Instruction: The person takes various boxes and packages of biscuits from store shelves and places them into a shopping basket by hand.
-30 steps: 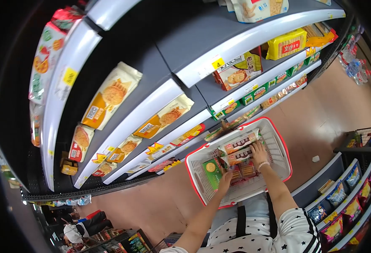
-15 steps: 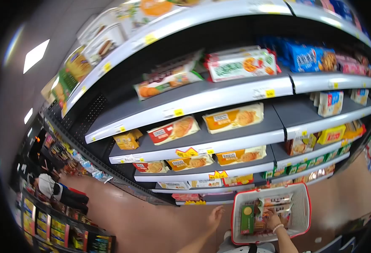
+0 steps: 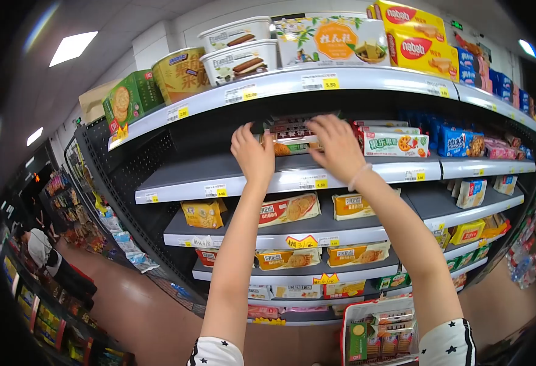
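Observation:
On the second shelf, a stack of biscuit packets [image 3: 292, 135] with dark and green wrapping sits between my hands. My left hand [image 3: 252, 154] is curled round the left end of the front packet, thumb toward its face. My right hand [image 3: 339, 148] has its fingers over the right end, the thumb lower down. Parts of both ends are hidden behind the fingers. Below, a white shopping basket [image 3: 345, 332] with a red rim stands on the floor. Inside it lie a green box [image 3: 358, 341] and several biscuit packets [image 3: 396, 343].
White and red biscuit packs [image 3: 396, 144] lie just right of my right hand, then blue packs [image 3: 460, 141]. Boxes and tubs, including a yellow box [image 3: 417, 52], line the shelf above. Lower shelves [image 3: 268, 238] hold more biscuits. Another person [image 3: 39, 253] is at the far left.
Both hands have risen to the second shelf. My right hand has left the packets in the basket, and my left hand has come up from beside it. The view has tilted upward.

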{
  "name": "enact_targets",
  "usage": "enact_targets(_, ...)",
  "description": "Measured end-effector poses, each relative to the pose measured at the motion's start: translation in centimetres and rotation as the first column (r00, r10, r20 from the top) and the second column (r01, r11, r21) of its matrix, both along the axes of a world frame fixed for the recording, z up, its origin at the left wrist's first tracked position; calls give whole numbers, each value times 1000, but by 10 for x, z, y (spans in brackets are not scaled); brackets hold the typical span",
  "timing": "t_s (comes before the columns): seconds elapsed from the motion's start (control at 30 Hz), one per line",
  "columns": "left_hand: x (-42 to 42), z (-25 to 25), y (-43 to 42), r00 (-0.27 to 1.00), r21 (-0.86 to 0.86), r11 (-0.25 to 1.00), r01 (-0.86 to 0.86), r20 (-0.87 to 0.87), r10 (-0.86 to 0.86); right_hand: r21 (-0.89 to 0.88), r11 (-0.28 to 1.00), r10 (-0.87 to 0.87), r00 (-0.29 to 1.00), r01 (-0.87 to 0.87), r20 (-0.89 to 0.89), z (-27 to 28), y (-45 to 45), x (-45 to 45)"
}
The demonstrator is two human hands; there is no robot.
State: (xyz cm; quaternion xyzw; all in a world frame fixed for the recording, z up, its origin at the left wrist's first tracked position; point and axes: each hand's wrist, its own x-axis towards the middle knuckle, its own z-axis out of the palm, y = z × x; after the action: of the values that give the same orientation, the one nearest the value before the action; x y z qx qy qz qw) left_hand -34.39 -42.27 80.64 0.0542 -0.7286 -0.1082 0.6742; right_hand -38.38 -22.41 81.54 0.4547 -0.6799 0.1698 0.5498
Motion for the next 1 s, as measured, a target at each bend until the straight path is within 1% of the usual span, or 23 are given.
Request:
enact_targets(0.03,-8,-6,-5,1000,15,1000,0,-13,0,23,998,-66,992,64,106,9,-2,-9)
enact_targets(0.1,-18,-17,-7,954,210,963,-166,281,103,0,994,-112,986,113,123,4,-2,-40)
enact_targets(0.13,-21,-20,-8,959,222,962,-158,268,95,-15,987,-154,982,157,108,0,-1,-53)
enact_targets(0.2,-23,-20,-8,956,98,971,-217,221,192,153,952,-302,893,265,335,-4,2,-57)
enact_targets(0.23,-25,-19,-9,958,106,971,-214,220,187,159,963,-260,913,219,313,-5,2,-61)
enact_targets(0.3,-14,-12,-5,868,218,960,-174,495,45,156,969,-233,919,192,317,-7,3,-67)
enact_targets(0.33,-10,-11,-3,862,220,960,-174,505,41,142,976,-202,924,164,325,-9,3,-70)
enact_targets(0.4,-9,-9,-3,883,238,963,-126,470,-1,130,977,-204,930,171,307,-10,3,-67)
enact_targets(0.43,-12,-11,-5,895,207,968,-139,445,33,136,975,-209,934,176,291,-10,3,-65)
enact_targets(0.47,-10,-11,-4,891,206,969,-133,453,26,142,973,-215,937,182,274,-9,4,-63)
enact_targets(0.53,-6,-8,-1,887,255,959,-126,463,-7,132,976,-201,941,170,271,-7,4,-54)
enact_targets(0.6,-3,-7,-2,874,273,957,-99,483,-47,46,991,-131,990,129,52,-4,4,-51)
enact_targets(0.63,-1,-6,-2,905,292,955,-56,419,-75,24,989,-146,989,146,2,-4,4,-48)
enact_targets(0.67,1,-6,-2,931,310,951,-12,350,-102,24,988,-152,988,152,5,-4,5,-42)
enact_targets(0.7,5,-6,-3,947,320,944,79,272,-171,-8,986,-164,983,164,-77,-2,6,-37)
enact_targets(0.73,9,-7,-3,936,383,903,196,202,-289,-46,984,-179,971,174,-156,0,7,-32)
enact_targets(0.77,11,-12,-5,919,353,872,340,70,-387,-61,982,-188,963,180,-195,2,10,-23)
enact_targets(0.8,15,-15,-2,873,305,825,476,-56,-484,-75,979,-200,961,189,-189,3,13,-11)
enact_targets(0.87,25,-26,15,747,201,721,663,-253,-615,-91,982,-183,944,164,-275,4,25,12)
enact_targets(0.9,33,-34,31,565,267,498,825,-418,-711,-85,983,-181,941,164,-286,-1,35,25)
enact_targets(0.93,41,-46,46,559,411,382,827,-539,-630,-75,983,-181,938,166,-294,-9,46,38)
enact_targets(0.97,62,-51,69,545,526,224,820,-602,-583,-59,972,-233,907,227,-352,-22,61,46)
enact_targets(1.0,72,-73,78,494,536,131,834,-619,-611,-46,967,-250,905,249,-344,-38,75,58)
